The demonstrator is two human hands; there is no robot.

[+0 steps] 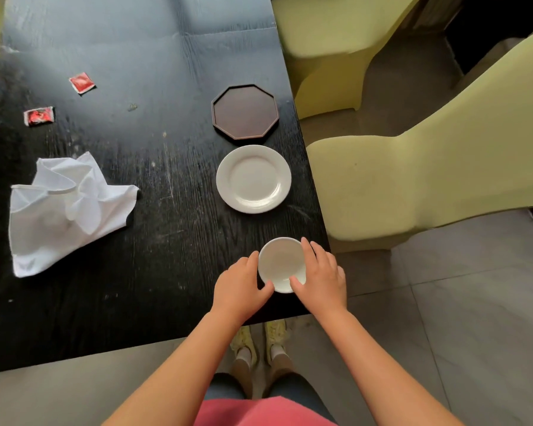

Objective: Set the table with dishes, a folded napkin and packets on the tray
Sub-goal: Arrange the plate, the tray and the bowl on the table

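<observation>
A small white bowl (281,263) sits near the front right corner of the black table (154,149). My left hand (240,286) cups its left side and my right hand (320,276) cups its right side, fingers curled on the rim. Beyond the bowl lies a white plate (253,179), and past that a dark octagonal tray (245,111), with nothing on it. A crumpled white napkin (65,207) lies at the left. Two red packets (82,82) (39,115) rest at the far left.
Yellow-green chairs (428,179) (333,41) stand close along the table's right edge. The table's front edge runs just under my wrists, with grey floor tiles (474,302) beyond it. A small scrap (132,107) lies mid-table.
</observation>
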